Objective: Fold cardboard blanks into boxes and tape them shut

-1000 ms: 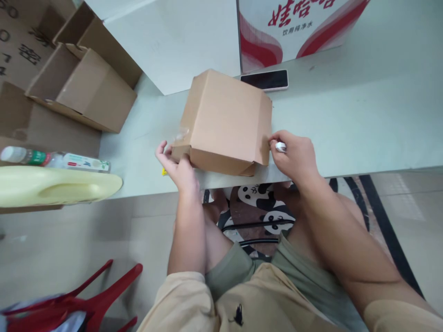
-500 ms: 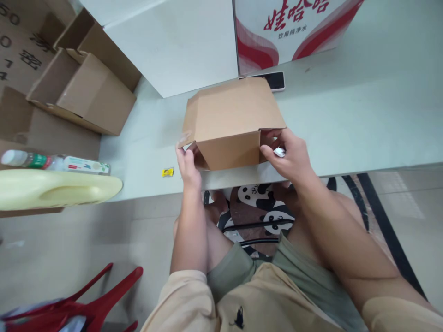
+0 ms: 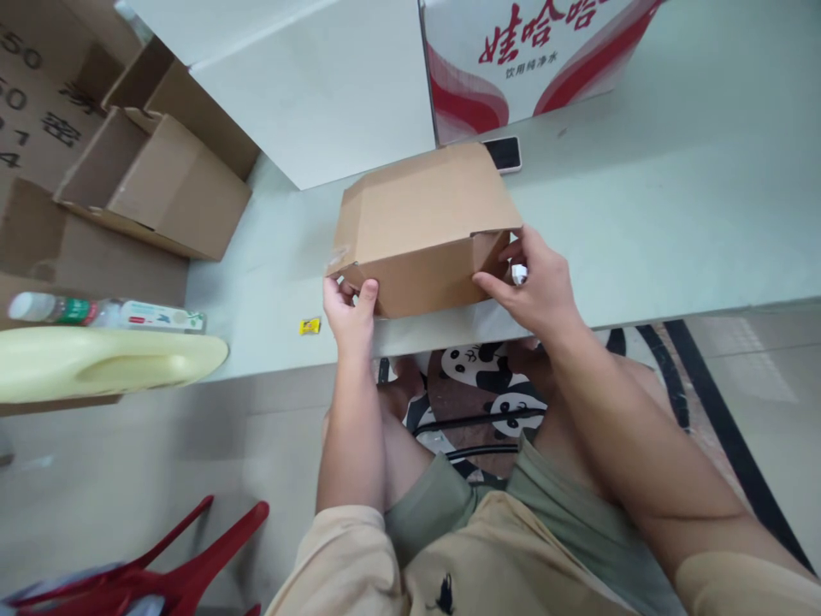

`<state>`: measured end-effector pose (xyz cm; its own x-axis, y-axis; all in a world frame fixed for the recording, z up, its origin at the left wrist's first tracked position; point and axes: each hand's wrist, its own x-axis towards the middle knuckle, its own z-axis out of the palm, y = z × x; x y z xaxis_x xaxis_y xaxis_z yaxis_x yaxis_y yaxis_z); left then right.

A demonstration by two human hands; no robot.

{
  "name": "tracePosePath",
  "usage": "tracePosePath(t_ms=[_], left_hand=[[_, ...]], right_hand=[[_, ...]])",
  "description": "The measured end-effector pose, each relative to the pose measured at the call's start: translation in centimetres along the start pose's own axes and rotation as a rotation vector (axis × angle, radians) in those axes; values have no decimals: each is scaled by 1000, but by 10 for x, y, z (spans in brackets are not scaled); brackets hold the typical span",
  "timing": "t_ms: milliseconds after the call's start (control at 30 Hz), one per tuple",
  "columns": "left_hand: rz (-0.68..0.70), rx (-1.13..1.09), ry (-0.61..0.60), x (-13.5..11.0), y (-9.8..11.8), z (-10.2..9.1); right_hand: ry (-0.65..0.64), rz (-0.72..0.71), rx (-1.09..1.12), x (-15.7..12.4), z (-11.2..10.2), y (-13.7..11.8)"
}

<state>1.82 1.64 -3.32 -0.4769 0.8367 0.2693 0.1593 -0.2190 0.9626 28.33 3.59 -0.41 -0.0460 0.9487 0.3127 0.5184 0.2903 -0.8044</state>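
Observation:
A small brown cardboard box point(image 3: 423, 214) sits near the front edge of the pale green table point(image 3: 641, 231). My left hand point(image 3: 350, 312) pinches the box's near left corner, fingers closed on the cardboard flap. My right hand point(image 3: 535, 282) grips the near right corner of the box, and a small white object point(image 3: 519, 274) is tucked in its fingers. The box's front flap is folded down toward me.
A phone point(image 3: 504, 152) lies behind the box, in front of a red-and-white carton point(image 3: 513, 60). An open cardboard box point(image 3: 154, 180) stands at the left, with a water bottle point(image 3: 103, 312), a pale yellow container point(image 3: 103, 364) and a small yellow wrapper point(image 3: 310, 325). A red chair point(image 3: 160, 573) is at lower left.
The box was turned and set flat, its front flap folded down toward me. Both hands shifted from its sides to its near corners.

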Motion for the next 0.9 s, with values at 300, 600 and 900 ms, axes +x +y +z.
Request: tracePosePath(t_ms=[300,600,900], left_hand=[[86,8,62,2,5,1],[35,-43,50,-5,8,5],[-158,70,99,12,-1,-8]], right_hand=[[208,-129,-122,-7,-12,-8],[178,196,196,-3,-28,-18],[144,142,317,-2,-41,-35]])
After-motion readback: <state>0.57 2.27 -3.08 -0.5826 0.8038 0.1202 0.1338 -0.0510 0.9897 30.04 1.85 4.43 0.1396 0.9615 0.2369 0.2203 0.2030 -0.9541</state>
